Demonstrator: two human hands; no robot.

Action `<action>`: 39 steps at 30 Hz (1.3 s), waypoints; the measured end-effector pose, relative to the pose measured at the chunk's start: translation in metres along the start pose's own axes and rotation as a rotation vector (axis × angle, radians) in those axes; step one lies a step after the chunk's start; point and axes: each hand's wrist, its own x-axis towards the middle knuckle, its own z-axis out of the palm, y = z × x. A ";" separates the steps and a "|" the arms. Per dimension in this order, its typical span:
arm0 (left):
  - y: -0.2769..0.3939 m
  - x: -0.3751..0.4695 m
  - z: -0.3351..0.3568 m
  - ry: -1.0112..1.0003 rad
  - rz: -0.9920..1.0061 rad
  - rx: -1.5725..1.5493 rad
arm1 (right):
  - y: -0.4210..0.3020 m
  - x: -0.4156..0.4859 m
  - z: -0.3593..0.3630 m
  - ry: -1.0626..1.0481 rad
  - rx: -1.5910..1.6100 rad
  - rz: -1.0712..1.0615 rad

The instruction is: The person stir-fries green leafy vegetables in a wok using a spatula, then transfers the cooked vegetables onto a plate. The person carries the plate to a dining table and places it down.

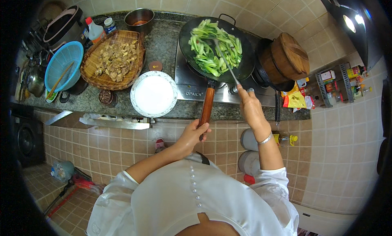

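With fingers closed round the wooden handle (207, 106) of a black wok (196, 71), my left hand (194, 135) is at the handle's lower end. My right hand (251, 109) grips a long metal cooking utensil (227, 64); its far end is in the green leafy vegetables (211, 49) inside the wok, so its head is hidden. The wok sits over a steel gas stove (190, 87). Left of the stove, a white plate with a patterned rim (153, 94) lies on the stone counter. Beyond it, a wicker basket (88, 63) holds chopped light-brown food pieces (118, 60).
A lidded wooden steamer (274, 58) stands in a second black wok right of mine, its handle (277, 109) jutting over the counter's edge. At left are a blue colander (65, 66), a jar (107, 97), a steel pot (139, 20) and bottles (95, 29). Seasoning packets (295, 99) lie far right.
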 end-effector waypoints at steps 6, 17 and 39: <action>-0.003 0.001 -0.001 0.000 0.001 -0.022 | 0.007 -0.073 -0.051 -0.029 -0.037 0.026; -0.006 0.003 -0.003 -0.013 0.010 0.007 | 0.014 -0.099 -0.095 -0.083 -0.165 0.026; -0.001 -0.001 -0.003 -0.013 -0.006 0.003 | 0.029 -0.005 -0.005 0.225 0.108 -0.038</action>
